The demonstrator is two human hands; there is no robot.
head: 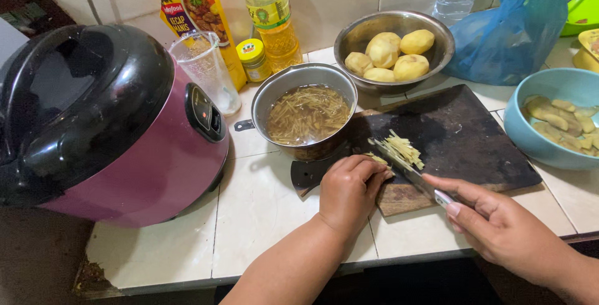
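Potato strips [399, 149] are lying on the dark cutting board [474, 136]; the left hand [349, 193], fingers curled together, is pinning them while the right hand [499, 224] is gripping the knife [412, 177]. Slicing seems underway; the next stroke needs fingertips tucked clear.

Left hand [349, 189] curled knuckles-up, fingers [373, 169] tucked; right hand [499, 227] closed in a grip, forefinger extended

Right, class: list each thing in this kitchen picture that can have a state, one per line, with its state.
Rice cooker: lid shut.
Pot: holds potato strips in water.
Steel bowl: holds whole peeled potatoes.
Blue bowl: holds potato slices.
Glass: upright, nearly empty.
Oil bottle: upright, partly full.
Left hand: pressing potato on the cutting board.
Right hand: gripping the knife.
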